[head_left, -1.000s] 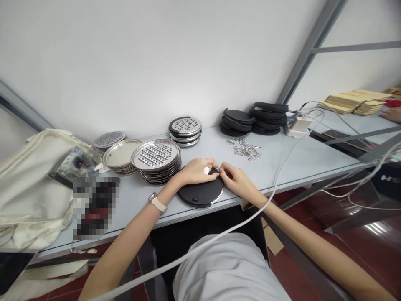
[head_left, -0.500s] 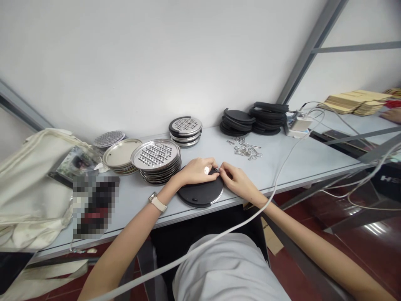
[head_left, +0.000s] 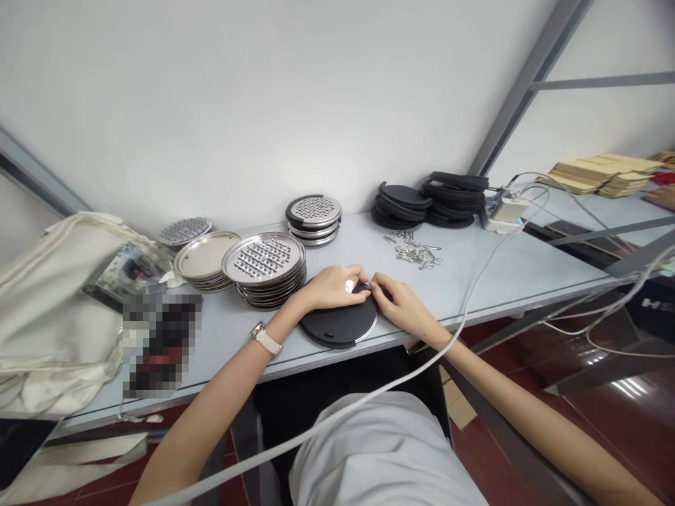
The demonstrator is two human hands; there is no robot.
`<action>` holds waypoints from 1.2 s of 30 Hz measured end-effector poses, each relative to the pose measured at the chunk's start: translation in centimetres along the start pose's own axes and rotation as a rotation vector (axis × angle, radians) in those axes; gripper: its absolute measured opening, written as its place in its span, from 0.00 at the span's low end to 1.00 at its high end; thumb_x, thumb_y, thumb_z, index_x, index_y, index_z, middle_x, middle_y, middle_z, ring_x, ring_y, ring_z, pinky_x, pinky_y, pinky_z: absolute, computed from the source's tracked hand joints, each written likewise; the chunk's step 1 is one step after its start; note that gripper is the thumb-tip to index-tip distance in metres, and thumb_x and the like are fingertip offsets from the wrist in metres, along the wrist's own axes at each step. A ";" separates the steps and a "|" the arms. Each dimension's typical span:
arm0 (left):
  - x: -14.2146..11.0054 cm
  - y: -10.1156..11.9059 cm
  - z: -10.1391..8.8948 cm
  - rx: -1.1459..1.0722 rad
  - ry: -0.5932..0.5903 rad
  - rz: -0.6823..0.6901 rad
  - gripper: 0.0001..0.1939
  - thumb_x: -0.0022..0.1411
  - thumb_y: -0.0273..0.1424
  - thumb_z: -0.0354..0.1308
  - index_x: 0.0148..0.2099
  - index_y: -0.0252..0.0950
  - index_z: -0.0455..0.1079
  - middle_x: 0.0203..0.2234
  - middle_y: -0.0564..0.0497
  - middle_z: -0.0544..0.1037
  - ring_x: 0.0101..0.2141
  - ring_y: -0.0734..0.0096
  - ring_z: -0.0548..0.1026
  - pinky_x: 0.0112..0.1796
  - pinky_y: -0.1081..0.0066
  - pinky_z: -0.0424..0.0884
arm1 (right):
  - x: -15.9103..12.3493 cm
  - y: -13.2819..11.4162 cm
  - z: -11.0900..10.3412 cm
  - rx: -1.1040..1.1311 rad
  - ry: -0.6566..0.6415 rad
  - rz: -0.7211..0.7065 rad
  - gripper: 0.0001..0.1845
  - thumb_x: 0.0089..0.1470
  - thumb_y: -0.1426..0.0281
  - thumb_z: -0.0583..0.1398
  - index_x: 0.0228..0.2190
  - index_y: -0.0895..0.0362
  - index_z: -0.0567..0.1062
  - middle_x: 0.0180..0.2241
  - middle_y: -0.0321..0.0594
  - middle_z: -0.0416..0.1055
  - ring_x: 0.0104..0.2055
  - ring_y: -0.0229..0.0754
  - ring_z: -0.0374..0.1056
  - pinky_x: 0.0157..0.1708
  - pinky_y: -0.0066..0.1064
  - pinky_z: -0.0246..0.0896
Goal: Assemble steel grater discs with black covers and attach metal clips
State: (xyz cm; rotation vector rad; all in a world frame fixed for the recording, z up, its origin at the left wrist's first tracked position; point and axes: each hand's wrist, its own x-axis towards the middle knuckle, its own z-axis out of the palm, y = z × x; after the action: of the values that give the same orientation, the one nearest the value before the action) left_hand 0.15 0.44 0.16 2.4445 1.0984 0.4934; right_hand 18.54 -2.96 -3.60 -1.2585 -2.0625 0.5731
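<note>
A black round plate with a thin metal rim (head_left: 340,327) lies flat near the table's front edge. My left hand (head_left: 335,287) reaches over its far side, thumb and fingers closed around the edge. At the plate's right far edge, my right hand (head_left: 395,301) pinches a small shiny metal clasp (head_left: 368,285), mostly hidden by fingertips of both hands. Several similar loose metal clasps (head_left: 416,254) are scattered beyond my right hand. To the left stands a stack of round metal graters (head_left: 266,260).
Finished-looking graters with black edging (head_left: 315,211) are stacked near the wall. Black round covers (head_left: 401,204) and black rings (head_left: 454,200) stand to the right. Cream metal discs (head_left: 205,256) and a pale bag (head_left: 58,309) lie left. A white cable (head_left: 380,390) crosses in front of me.
Almost nothing differs. The whole view has shifted very slightly, while both hands keep their hold at the plate's edge.
</note>
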 end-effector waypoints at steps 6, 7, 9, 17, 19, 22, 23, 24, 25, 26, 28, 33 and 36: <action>0.0 -0.2 0.0 -0.034 -0.014 0.016 0.13 0.58 0.40 0.57 0.42 0.39 0.71 0.36 0.54 0.78 0.35 0.69 0.74 0.36 0.72 0.68 | -0.1 0.1 0.1 0.025 0.014 0.011 0.12 0.62 0.67 0.48 0.26 0.54 0.60 0.21 0.32 0.62 0.24 0.38 0.60 0.27 0.29 0.49; 0.0 -0.3 0.0 -0.039 -0.014 0.021 0.13 0.58 0.40 0.57 0.42 0.39 0.71 0.36 0.54 0.78 0.35 0.69 0.74 0.37 0.72 0.68 | -0.1 0.0 0.1 0.030 0.019 0.020 0.12 0.62 0.67 0.48 0.26 0.54 0.60 0.21 0.32 0.61 0.24 0.38 0.60 0.27 0.29 0.49; 0.0 -0.3 0.0 -0.043 -0.014 0.025 0.12 0.58 0.40 0.57 0.42 0.39 0.70 0.36 0.54 0.78 0.36 0.69 0.74 0.37 0.72 0.68 | -0.2 -0.1 0.1 0.037 0.028 0.037 0.12 0.62 0.66 0.48 0.26 0.54 0.59 0.20 0.31 0.60 0.23 0.38 0.59 0.26 0.28 0.49; 0.1 -0.1 0.0 -0.031 -0.010 -0.003 0.13 0.57 0.39 0.57 0.42 0.39 0.71 0.33 0.53 0.77 0.33 0.69 0.74 0.34 0.72 0.67 | -0.2 -0.1 0.2 0.025 0.053 0.041 0.12 0.61 0.66 0.49 0.25 0.54 0.60 0.19 0.31 0.59 0.22 0.37 0.58 0.25 0.28 0.49; 0.0 0.0 -0.1 -0.025 -0.010 -0.003 0.13 0.57 0.39 0.57 0.42 0.39 0.71 0.34 0.54 0.77 0.33 0.70 0.74 0.34 0.72 0.67 | -0.2 0.0 0.2 0.021 0.051 0.036 0.12 0.62 0.66 0.48 0.26 0.54 0.60 0.19 0.31 0.59 0.22 0.38 0.58 0.25 0.28 0.49; 0.0 0.0 -0.1 -0.009 -0.009 -0.007 0.13 0.57 0.40 0.57 0.42 0.39 0.70 0.33 0.54 0.77 0.32 0.70 0.73 0.32 0.73 0.66 | -0.1 0.1 0.2 0.015 0.045 0.026 0.12 0.62 0.66 0.48 0.26 0.53 0.60 0.20 0.31 0.60 0.22 0.38 0.59 0.26 0.28 0.49; 0.0 0.0 -0.1 -0.005 -0.008 -0.005 0.12 0.57 0.40 0.57 0.41 0.39 0.70 0.33 0.54 0.77 0.32 0.70 0.73 0.32 0.73 0.65 | -0.1 0.1 0.2 0.013 0.041 0.022 0.12 0.62 0.66 0.48 0.26 0.53 0.60 0.20 0.32 0.61 0.23 0.38 0.59 0.26 0.29 0.49; 0.0 0.0 -0.1 -0.002 -0.008 -0.003 0.12 0.57 0.40 0.57 0.41 0.39 0.70 0.33 0.54 0.77 0.32 0.70 0.73 0.32 0.73 0.65 | -0.1 0.1 0.2 0.010 0.036 0.018 0.12 0.62 0.67 0.48 0.26 0.53 0.60 0.21 0.32 0.61 0.23 0.38 0.60 0.26 0.29 0.49; 0.0 0.0 -0.1 0.001 -0.008 0.000 0.12 0.57 0.40 0.57 0.41 0.39 0.69 0.33 0.55 0.77 0.32 0.70 0.73 0.33 0.73 0.65 | -0.1 0.1 0.2 0.009 0.030 0.014 0.12 0.62 0.67 0.48 0.26 0.53 0.60 0.21 0.32 0.61 0.23 0.38 0.60 0.27 0.29 0.49; 0.0 0.0 0.0 0.003 -0.006 0.000 0.12 0.57 0.40 0.57 0.41 0.39 0.69 0.33 0.55 0.77 0.32 0.70 0.73 0.33 0.73 0.65 | -0.1 0.1 0.2 0.007 0.023 0.011 0.11 0.62 0.67 0.48 0.26 0.53 0.60 0.21 0.32 0.62 0.24 0.38 0.60 0.27 0.29 0.49; 0.0 0.0 0.0 0.003 -0.007 -0.003 0.12 0.57 0.40 0.57 0.41 0.40 0.69 0.33 0.55 0.77 0.32 0.70 0.73 0.33 0.73 0.65 | 0.0 0.1 0.1 0.006 0.014 0.006 0.11 0.62 0.68 0.47 0.27 0.53 0.60 0.22 0.33 0.63 0.24 0.39 0.61 0.28 0.29 0.49; 0.0 0.0 0.0 -0.012 -0.010 -0.003 0.12 0.57 0.40 0.57 0.41 0.40 0.69 0.33 0.55 0.77 0.33 0.70 0.73 0.34 0.73 0.66 | -0.1 0.1 0.1 0.004 0.008 -0.001 0.11 0.62 0.68 0.47 0.27 0.53 0.60 0.22 0.34 0.64 0.25 0.40 0.62 0.28 0.29 0.50; -0.1 0.0 0.0 0.002 -0.007 -0.002 0.12 0.58 0.40 0.57 0.41 0.39 0.69 0.33 0.55 0.77 0.33 0.69 0.73 0.34 0.72 0.66 | -0.1 0.0 0.1 0.004 0.007 0.001 0.11 0.62 0.68 0.47 0.27 0.53 0.60 0.22 0.34 0.64 0.25 0.40 0.62 0.28 0.30 0.49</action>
State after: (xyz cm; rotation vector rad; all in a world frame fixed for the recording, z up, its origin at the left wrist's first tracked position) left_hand 0.12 0.38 0.21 2.4448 1.0987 0.4829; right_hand 18.48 -3.03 -3.67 -1.2574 -2.0541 0.5716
